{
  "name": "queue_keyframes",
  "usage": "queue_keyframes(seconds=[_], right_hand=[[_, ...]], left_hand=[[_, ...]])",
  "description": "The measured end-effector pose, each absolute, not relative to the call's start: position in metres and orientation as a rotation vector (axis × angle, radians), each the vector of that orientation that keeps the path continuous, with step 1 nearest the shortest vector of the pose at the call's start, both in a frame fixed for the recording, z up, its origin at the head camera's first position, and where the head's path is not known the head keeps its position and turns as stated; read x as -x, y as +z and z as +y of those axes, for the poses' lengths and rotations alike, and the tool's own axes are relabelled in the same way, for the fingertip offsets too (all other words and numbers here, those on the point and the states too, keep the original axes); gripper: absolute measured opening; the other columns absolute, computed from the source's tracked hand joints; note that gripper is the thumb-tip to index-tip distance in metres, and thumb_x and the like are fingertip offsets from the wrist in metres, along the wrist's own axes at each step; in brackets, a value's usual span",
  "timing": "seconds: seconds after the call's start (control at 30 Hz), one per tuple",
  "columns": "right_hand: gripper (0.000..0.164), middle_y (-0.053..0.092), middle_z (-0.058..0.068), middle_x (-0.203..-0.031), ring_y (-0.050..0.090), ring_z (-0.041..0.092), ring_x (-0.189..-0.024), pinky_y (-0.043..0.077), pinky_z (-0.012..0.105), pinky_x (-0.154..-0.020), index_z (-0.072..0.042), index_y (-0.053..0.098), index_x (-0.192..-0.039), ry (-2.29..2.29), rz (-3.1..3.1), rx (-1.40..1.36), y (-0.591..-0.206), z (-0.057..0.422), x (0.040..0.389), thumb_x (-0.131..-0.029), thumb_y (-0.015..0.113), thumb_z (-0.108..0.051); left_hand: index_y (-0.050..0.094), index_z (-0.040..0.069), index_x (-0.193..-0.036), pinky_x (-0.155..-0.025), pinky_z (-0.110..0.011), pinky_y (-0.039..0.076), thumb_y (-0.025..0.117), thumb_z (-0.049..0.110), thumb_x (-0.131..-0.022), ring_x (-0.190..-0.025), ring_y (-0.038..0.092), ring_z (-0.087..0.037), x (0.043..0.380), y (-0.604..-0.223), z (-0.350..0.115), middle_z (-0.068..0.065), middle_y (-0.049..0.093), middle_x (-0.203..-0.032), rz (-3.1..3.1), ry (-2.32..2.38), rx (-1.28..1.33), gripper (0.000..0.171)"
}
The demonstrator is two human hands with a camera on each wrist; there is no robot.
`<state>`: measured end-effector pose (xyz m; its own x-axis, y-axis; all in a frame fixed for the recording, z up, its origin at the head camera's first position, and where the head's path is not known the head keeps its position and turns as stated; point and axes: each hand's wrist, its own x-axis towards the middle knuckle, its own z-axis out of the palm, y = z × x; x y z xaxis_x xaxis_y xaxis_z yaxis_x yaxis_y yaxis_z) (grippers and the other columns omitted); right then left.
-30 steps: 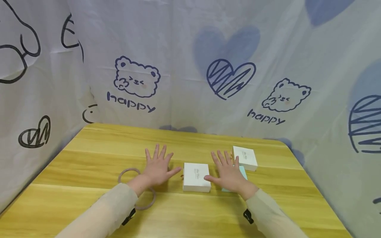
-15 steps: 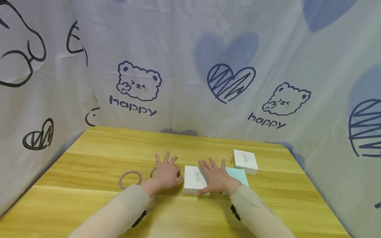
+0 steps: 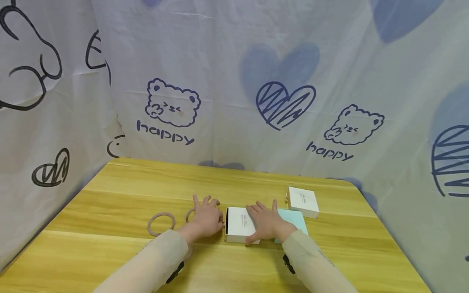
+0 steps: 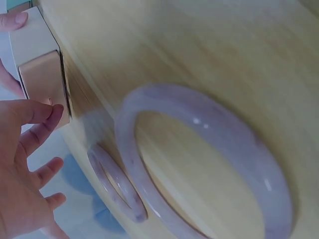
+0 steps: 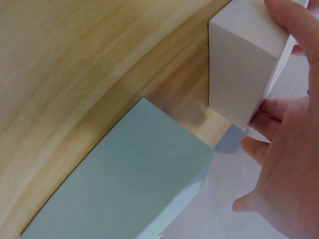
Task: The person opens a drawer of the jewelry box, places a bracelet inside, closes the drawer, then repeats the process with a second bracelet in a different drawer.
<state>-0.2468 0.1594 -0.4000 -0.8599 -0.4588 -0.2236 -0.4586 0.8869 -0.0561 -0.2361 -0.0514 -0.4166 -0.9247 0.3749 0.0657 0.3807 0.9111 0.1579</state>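
A white drawer-style box [image 3: 239, 221] with small print lies mid-table in the head view, a dark gap showing at its left end. My left hand [image 3: 208, 219] pinches the small pull tab [image 4: 50, 101] on its pinkish drawer front [image 4: 42, 74] between thumb and index finger, the other fingers spread. From the opposite end my right hand [image 3: 269, 224] grips the box's sleeve, thumb on the near side, fingers at the top and far side. Lilac bangles lie nearby: a large one [image 4: 239, 137] and a smaller-looking one [image 4: 132, 214] in the left wrist view.
A pale teal box [image 3: 294, 219] sits just right of the white box, partly behind my right hand. Behind it stands another white box [image 3: 303, 201]. One bangle [image 3: 149, 226] lies left of my left hand. A printed cloth [image 3: 227, 122] hangs behind the table.
Both hands, first spread above the table, have come to the white box. My right hand has gripped it, my left has taken its tab, and a dark gap has opened at the left end.
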Motion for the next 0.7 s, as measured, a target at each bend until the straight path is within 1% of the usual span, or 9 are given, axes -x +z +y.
queue_keyframes(seconds=[0.1, 0.2, 0.37, 0.7], right_hand=[[0.105, 0.031, 0.006, -0.152, 0.021, 0.029, -0.144, -0.002, 0.070, -0.107, -0.012, 0.028, -0.147, 0.021, 2.824, 0.693, -0.400, 0.159, 0.247, -0.066, 0.069, -0.065], [0.104, 0.032, 0.005, -0.151, 0.022, 0.029, -0.143, -0.002, 0.070, -0.108, -0.012, 0.029, -0.146, 0.033, 2.828, 0.696, -0.399, 0.158, 0.246, -0.066, 0.070, -0.064], [0.103, 0.034, 0.005, -0.150, 0.023, 0.028, -0.143, -0.001, 0.069, -0.108, -0.012, 0.031, -0.145, 0.048, 2.836, 0.692, -0.396, 0.163, 0.244, -0.065, 0.071, -0.063], [0.104, 0.034, 0.007, -0.151, 0.021, 0.030, -0.143, -0.003, 0.069, -0.108, -0.010, 0.031, -0.145, 0.044, 2.834, 0.662, -0.395, 0.174, 0.243, -0.065, 0.072, -0.062]], left_hand=[[0.067, 0.022, -0.069, -0.104, -0.074, 0.006, 0.065, 0.033, -0.083, -0.134, 0.031, -0.040, 0.237, -0.416, -0.055, -0.008, 0.053, -0.131, -3.047, -0.239, 0.572, 0.018], [0.069, 0.021, -0.072, -0.105, -0.073, 0.005, 0.065, 0.031, -0.081, -0.135, 0.030, -0.039, 0.237, -0.415, -0.059, -0.007, 0.052, -0.131, -3.060, -0.216, 0.553, 0.014], [0.071, 0.022, -0.075, -0.105, -0.073, 0.003, 0.065, 0.030, -0.081, -0.135, 0.030, -0.039, 0.237, -0.412, -0.061, -0.007, 0.051, -0.132, -3.078, -0.179, 0.545, 0.012], [0.071, 0.019, -0.073, -0.104, -0.074, 0.002, 0.066, 0.028, -0.080, -0.133, 0.032, -0.040, 0.238, -0.413, -0.066, -0.009, 0.052, -0.130, -3.065, -0.230, 0.534, 0.012]])
